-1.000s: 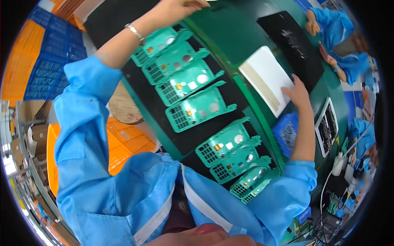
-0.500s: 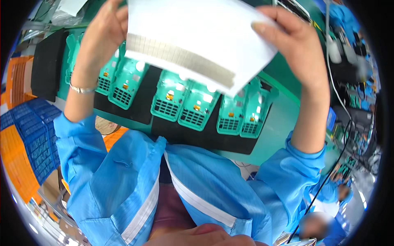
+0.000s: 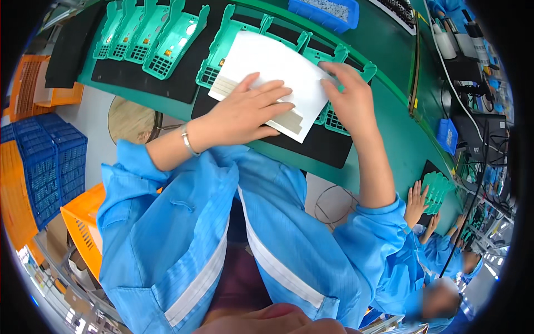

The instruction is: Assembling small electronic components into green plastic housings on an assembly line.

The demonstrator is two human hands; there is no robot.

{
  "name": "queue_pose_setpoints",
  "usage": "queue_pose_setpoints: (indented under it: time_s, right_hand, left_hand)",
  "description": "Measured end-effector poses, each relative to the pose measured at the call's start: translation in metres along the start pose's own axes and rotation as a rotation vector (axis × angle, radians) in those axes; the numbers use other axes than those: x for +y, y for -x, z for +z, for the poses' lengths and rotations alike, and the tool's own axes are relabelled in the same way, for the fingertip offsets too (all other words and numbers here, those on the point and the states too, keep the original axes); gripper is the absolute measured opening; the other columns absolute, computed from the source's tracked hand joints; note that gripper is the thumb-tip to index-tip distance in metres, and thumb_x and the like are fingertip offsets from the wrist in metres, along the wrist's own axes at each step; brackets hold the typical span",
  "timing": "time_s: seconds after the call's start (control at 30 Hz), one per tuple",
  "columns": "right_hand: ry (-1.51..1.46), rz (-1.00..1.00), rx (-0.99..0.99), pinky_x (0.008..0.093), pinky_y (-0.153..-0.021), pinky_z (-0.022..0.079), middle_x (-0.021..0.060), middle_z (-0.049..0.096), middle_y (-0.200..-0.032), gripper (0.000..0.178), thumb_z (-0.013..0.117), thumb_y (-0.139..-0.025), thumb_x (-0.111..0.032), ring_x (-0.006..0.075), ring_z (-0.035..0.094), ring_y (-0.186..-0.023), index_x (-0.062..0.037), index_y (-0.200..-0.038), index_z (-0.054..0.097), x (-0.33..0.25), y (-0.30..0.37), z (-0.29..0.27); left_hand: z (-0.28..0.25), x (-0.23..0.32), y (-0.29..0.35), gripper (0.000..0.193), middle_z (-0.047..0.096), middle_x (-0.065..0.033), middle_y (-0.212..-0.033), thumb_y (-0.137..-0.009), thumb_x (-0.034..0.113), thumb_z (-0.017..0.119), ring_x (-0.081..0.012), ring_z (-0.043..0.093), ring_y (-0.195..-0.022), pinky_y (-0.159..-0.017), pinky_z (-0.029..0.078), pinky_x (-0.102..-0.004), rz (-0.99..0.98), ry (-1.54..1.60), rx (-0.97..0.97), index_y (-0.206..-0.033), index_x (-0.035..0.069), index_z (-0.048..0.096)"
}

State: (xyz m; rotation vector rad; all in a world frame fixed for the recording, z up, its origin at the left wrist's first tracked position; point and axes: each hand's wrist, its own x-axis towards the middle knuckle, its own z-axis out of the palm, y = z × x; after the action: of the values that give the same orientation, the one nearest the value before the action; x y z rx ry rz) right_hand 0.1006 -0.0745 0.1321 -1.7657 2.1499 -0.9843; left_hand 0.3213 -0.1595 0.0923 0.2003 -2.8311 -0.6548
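Observation:
A white sheet (image 3: 267, 58) with a row of narrow greyish-beige strips (image 3: 292, 119) along its near edge lies tilted over several green plastic housings (image 3: 214, 58). My left hand (image 3: 247, 111) rests on the sheet over the strips, its fingers stretched out and apart. At the sheet's right edge, my right hand (image 3: 347, 92) has thumb and forefinger closed on the paper. The covered housings show only in part, with upright ends beyond the sheet and grids at the near side. More green housings (image 3: 167, 50) stand in a row to the left on a black mat (image 3: 119, 75).
A blue bin (image 3: 328, 22) of small pale pieces stands beyond the housings. At the right are a smaller blue bin (image 3: 446, 135) and a co-worker's hand (image 3: 416, 205) beside green housings. Orange crates (image 3: 83, 217), blue crates (image 3: 58, 167) and a round stool (image 3: 130, 119) stand left.
The sheet has come down from near the head, over the middle housings. My left hand has moved from its left edge onto its strips; my right hand stays by its right edge.

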Motion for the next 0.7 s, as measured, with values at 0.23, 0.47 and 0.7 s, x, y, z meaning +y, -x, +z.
queue_pose_setpoints:
  time_s: [0.23,0.47,0.7]
  right_hand:
    - [0.106,-0.059,-0.197,0.0377,-0.069,0.05,0.009,0.063,-0.083,0.008,0.063,-0.079,-0.012,0.0272,0.061,-0.08,-0.0058,-0.085,0.065,-0.011,0.053,0.003]
    - [0.269,-0.037,-0.22,0.0377,-0.065,0.051,0.0078,0.061,-0.078,0.008,0.063,-0.079,-0.014,0.026,0.061,-0.075,-0.0063,-0.081,0.063,-0.018,0.059,0.022]
    - [0.304,-0.137,-0.223,0.0392,-0.059,0.049,0.0076,0.058,-0.072,0.006,0.062,-0.077,-0.011,0.0261,0.059,-0.066,-0.0064,-0.074,0.061,-0.013,0.053,0.021]
  left_hand:
    - [0.019,0.0,0.002,0.064,0.042,-0.0071,-0.138,-0.073,0.022,0.072,-0.0229,0.038,-0.13,-0.108,0.024,-0.0473,-0.004,-0.101,0.076,-0.131,0.013,0.046]
    - [0.025,0.001,0.003,0.065,0.042,-0.0063,-0.139,-0.072,0.019,0.072,-0.0225,0.037,-0.131,-0.109,0.023,-0.0471,-0.008,-0.117,0.083,-0.131,0.014,0.046]
    - [0.029,0.003,-0.001,0.068,0.04,-0.0051,-0.141,-0.071,0.013,0.07,-0.022,0.034,-0.132,-0.11,0.021,-0.0452,-0.049,-0.112,0.088,-0.134,0.015,0.045]
